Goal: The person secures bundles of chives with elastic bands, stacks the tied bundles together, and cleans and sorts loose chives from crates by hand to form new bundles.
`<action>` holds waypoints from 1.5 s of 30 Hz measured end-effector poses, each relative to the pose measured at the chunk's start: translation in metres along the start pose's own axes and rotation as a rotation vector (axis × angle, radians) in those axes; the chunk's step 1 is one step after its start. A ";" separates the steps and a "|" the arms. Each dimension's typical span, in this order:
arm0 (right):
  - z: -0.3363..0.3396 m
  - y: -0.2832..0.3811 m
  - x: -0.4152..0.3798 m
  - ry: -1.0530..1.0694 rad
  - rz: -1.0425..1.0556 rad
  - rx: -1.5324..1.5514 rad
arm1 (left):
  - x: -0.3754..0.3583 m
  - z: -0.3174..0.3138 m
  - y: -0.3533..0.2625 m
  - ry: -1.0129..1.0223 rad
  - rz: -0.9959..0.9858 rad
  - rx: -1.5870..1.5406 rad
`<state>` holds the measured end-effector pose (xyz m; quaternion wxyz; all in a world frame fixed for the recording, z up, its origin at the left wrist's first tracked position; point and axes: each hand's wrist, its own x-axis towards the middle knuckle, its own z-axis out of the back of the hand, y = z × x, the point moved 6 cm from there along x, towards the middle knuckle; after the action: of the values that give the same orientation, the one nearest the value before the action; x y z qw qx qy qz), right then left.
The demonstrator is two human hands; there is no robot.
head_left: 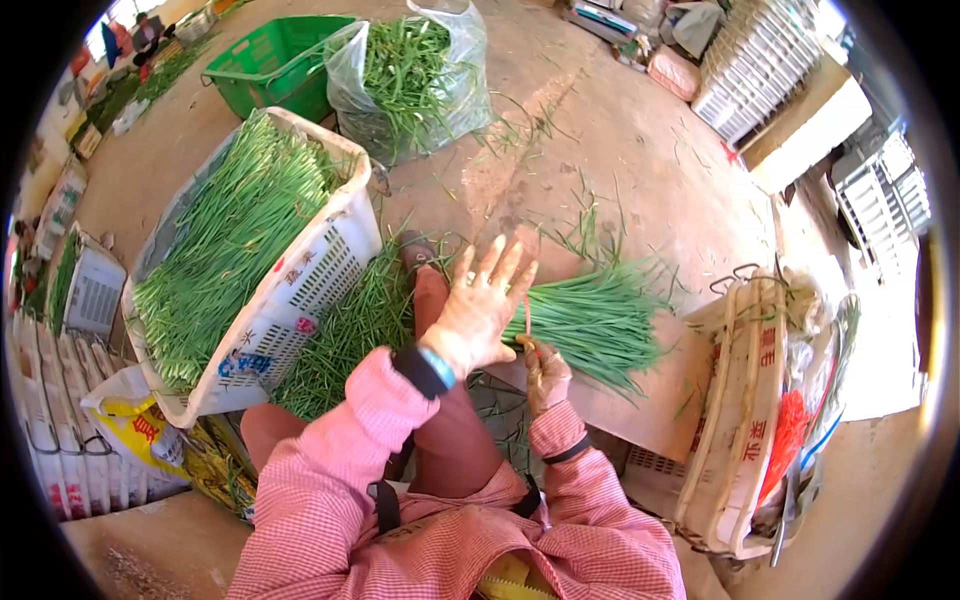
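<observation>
Now, one bunch of green chives (600,325) lies on its side on one flat brown board (640,415), just past the person's right knee. One thin pinkish-red band (528,312) goes round its left end, and the leaf tips fan out to the right. Two hands are at work. The left hand (480,310) has its fingers spread wide by the tied end; I cannot tell if it touches the leaves. The right hand (545,378) has its thumb and finger pinched together at the bottom of the band, and seems to hold it. To the left, one big white basket (310,300) is full of chives, and one loose heap of greens (345,325) lies between it and the leg. To the right stands one white basket (738,400), with one red net bag (790,435) at its side. Farther off are one green crate (270,65) and one clear plastic bag (462,95) stuffed with greens. The floor (580,130) is hard and tan, with bits of leaf on it. At the far right is one tall stack of white baskets (760,70), and far back on the left sits a person (148,35).
</observation>
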<state>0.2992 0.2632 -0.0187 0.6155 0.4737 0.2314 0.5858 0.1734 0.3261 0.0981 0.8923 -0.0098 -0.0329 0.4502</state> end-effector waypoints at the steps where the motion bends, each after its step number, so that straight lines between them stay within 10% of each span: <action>1: -0.005 -0.011 -0.012 0.001 -0.141 0.172 | 0.013 -0.013 -0.005 0.121 -0.043 0.049; 5: -0.019 -0.027 -0.028 -0.028 -0.360 0.446 | 0.039 -0.110 -0.011 0.507 0.018 -0.027; 17: -0.008 0.021 -0.016 -0.098 -0.282 0.415 | 0.027 -0.136 -0.015 0.232 0.211 0.030; 19: -0.013 0.021 0.013 -0.368 0.223 0.008 | 0.027 -0.150 -0.011 0.150 0.205 0.054; 21: -0.041 -0.035 0.082 -0.275 -0.500 0.698 | 0.020 -0.132 -0.022 0.144 0.187 0.079; 25: -0.102 -0.101 0.128 -0.190 -0.989 0.941 | 0.022 -0.150 -0.013 0.346 0.221 0.069; 28: -0.090 -0.034 0.117 0.034 -0.768 0.808 | 0.023 -0.135 -0.015 0.399 0.207 0.117; 29: -0.078 0.001 0.109 0.109 -0.588 0.728 | 0.017 -0.163 -0.006 0.087 0.107 0.208; 30: -0.060 0.027 0.087 0.041 0.006 0.392 | 0.020 -0.190 0.011 0.049 0.162 -0.104; 31: -0.039 0.060 0.056 0.468 -0.180 0.596 | 0.022 -0.216 0.028 -0.004 0.207 -0.416; 33: 0.019 0.055 0.009 0.429 -0.376 0.629 | 0.034 -0.139 -0.001 0.328 0.210 -0.047; 38: 0.125 -0.100 -0.023 -0.227 -0.665 0.440 | 0.035 -0.117 -0.013 0.440 0.234 0.008; 45: 0.089 -0.103 -0.001 0.195 -0.841 0.163 | 0.028 -0.115 -0.021 0.315 0.248 0.086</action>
<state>0.4260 0.2487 -0.0675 0.7363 0.3278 0.5065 0.3062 0.2145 0.3373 -0.0141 0.8236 -0.0460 0.1276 0.5507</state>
